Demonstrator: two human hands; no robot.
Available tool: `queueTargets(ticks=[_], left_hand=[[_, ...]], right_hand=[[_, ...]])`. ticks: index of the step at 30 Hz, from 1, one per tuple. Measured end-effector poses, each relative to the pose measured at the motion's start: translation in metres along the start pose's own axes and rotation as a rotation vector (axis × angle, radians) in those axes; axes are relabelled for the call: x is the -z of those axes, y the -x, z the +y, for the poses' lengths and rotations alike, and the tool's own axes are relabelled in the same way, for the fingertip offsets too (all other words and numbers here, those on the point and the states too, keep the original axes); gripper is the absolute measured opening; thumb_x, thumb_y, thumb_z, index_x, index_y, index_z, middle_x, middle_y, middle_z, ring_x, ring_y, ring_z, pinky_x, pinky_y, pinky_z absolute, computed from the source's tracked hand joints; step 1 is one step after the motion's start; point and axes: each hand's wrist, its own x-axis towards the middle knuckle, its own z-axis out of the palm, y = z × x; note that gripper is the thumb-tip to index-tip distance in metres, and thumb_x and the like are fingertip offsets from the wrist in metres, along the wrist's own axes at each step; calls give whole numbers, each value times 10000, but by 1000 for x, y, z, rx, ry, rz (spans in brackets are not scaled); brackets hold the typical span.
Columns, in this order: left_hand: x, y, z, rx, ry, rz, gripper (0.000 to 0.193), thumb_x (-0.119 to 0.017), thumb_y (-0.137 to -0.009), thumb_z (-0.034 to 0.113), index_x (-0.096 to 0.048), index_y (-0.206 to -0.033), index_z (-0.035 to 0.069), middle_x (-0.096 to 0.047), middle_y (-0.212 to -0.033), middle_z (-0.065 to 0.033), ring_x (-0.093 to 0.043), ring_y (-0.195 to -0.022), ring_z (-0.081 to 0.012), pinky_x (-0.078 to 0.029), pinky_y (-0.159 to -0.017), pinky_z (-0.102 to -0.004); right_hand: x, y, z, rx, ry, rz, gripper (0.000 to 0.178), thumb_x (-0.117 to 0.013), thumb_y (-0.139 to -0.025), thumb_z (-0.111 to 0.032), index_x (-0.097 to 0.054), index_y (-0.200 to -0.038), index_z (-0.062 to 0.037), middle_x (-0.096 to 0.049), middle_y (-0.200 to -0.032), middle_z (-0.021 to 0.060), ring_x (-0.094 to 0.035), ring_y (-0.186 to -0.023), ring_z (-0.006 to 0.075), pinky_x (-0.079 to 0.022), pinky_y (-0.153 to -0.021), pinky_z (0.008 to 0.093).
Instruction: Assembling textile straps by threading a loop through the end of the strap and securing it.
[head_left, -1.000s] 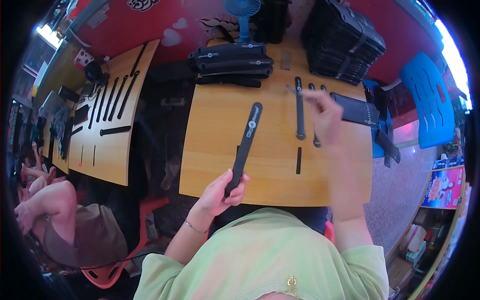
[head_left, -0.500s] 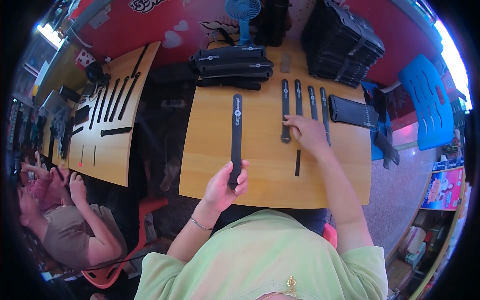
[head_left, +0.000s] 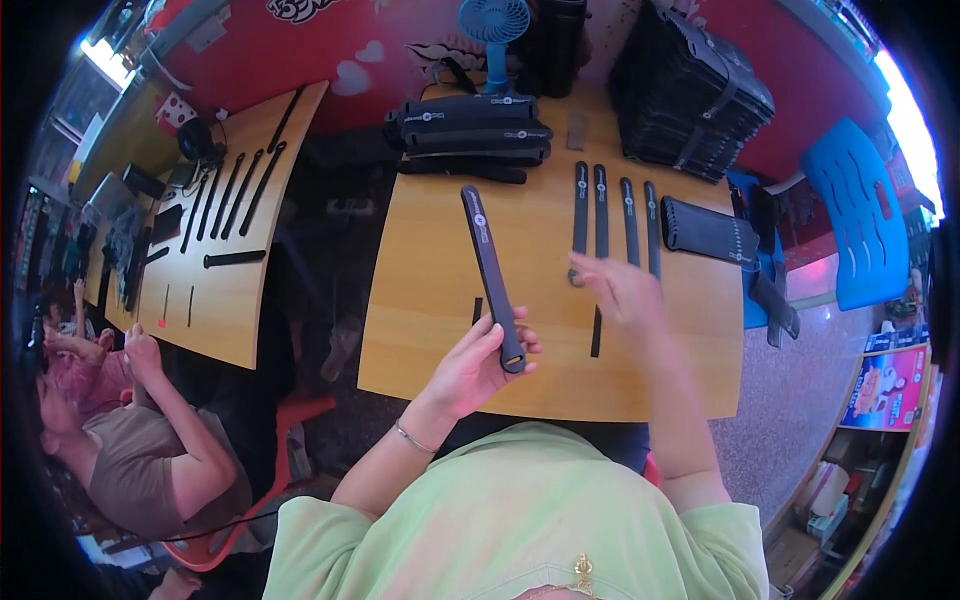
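Observation:
My left hand (head_left: 480,365) is closed round the lower part of a long black strap (head_left: 484,240). The strap leans up to the left and has a slot at its near end. My right hand (head_left: 622,292), smeared by motion, is over the near ends of several similar straps laid side by side; the leftmost strap (head_left: 581,205) is nearest its fingertips. Whether it touches or holds anything cannot be made out. A short black strip (head_left: 596,335) lies just below that hand. Another short strip (head_left: 478,311) is beside the held strap.
Folded black straps or pouches (head_left: 470,135) are stacked at the back left, near a blue fan (head_left: 494,30). A tall black stack (head_left: 690,95) stands back right, with a black piece (head_left: 708,232) before it. On the left, a person (head_left: 160,450) sits at another table (head_left: 235,325).
My left hand has shifted right, tilting the strap and uncovering a short strip. My right hand has moved slightly down and right from the leftmost strap. The whole view has shifted a little.

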Motion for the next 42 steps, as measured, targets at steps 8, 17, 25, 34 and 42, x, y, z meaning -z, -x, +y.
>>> queueTargets(ticks=[8, 17, 25, 34, 42], left_hand=[[-6, -17, -10, -47, 27, -34, 358, -448, -967, 124, -353, -1309, 74, -549, -1079, -108, -584, -1042, -275, -511, -905, -387], [-9, -23, -20, -217, -58, 61, 400, -492, -935, 54, -361, -1312, 81, -564, -1112, -131, -586, -1067, -311, -536, -877, -396], [-19, -23, -22, -319, -82, 134, 360, -575, -881, 5, -426, -1198, 87, -565, -1056, -95, -601, -1038, -292, -544, -859, -393], [-23, -25, -27, -365, -116, 144, 321, -595, -861, -18, -440, -1126, 76, -578, -1022, -95, -601, -1037, -301, -536, -865, -398], [-21, -27, -29, -403, -107, 123, 321, -590, -860, -27, -440, -1122, 79, -579, -1013, -91, -605, -1026, -309, -528, -875, -418]], right_hand=[[-4, 53, -48, -92, -235, -51, 364, -546, -872, -56, -562, -1228, -131, -663, -767, 74, -644, -689, 219, -479, -593, 315], [-8, 70, -65, -193, -200, -33, 463, -550, -871, -42, -464, -1311, -159, -672, -773, 65, -649, -659, 232, -484, -563, 328], [-9, 71, -69, -111, -122, -3, 432, -571, -823, 11, -572, -1223, -154, -673, -804, 103, -663, -691, 239, -501, -595, 333], [-13, 74, -64, -120, -71, 10, 483, -577, -810, 7, -561, -1249, -195, -642, -788, 96, -620, -650, 251, -475, -555, 351], [-10, 72, -67, -167, -37, -20, 430, -584, -801, 31, -611, -1194, -141, -682, -811, 107, -674, -713, 226, -517, -623, 319]])
